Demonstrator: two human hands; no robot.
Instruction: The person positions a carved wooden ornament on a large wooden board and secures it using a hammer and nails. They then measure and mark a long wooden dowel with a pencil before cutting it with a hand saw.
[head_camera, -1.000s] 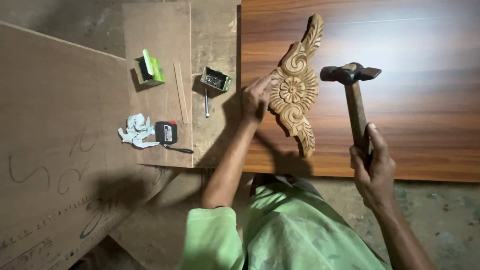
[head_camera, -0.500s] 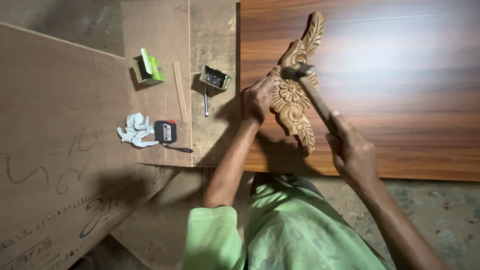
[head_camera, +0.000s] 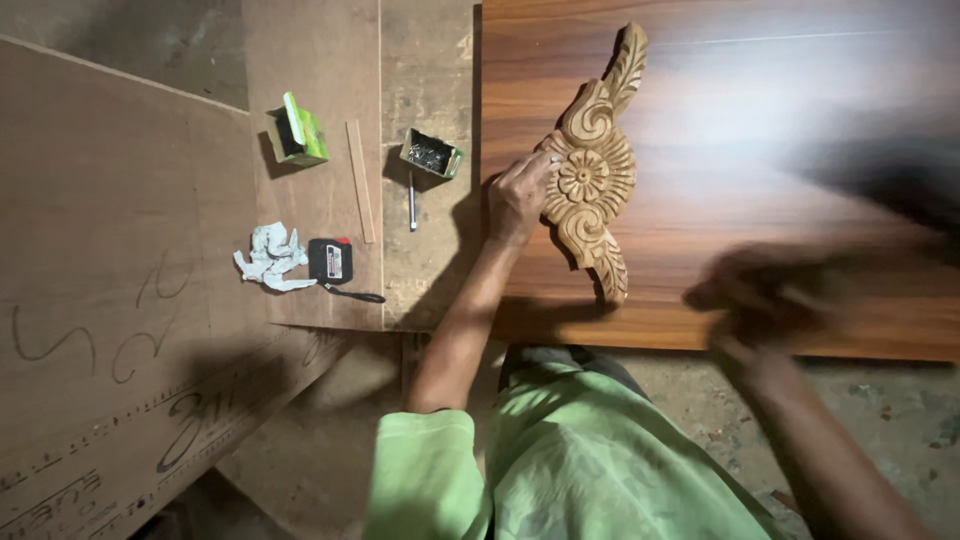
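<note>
Left hand (head_camera: 518, 195) sits near the centre of the frame, fingers curled and pressed against the left edge of the carved wooden ornament (head_camera: 592, 170), which lies flat in the upper middle on the glossy dark wood panel (head_camera: 760, 130). Right hand (head_camera: 770, 295) is a motion blur at the lower right of the panel, and I cannot tell whether it is closed or spread; a dark smear at the far right edge is too blurred to name. Left of the panel, on the plywood sheet (head_camera: 150, 200), lie a small open tin of nails (head_camera: 431, 154), a pencil (head_camera: 411, 203), a thin wood strip (head_camera: 359, 180), a green box (head_camera: 297, 131), a black tape measure (head_camera: 330, 261) and a crumpled white rag (head_camera: 268, 256).
</note>
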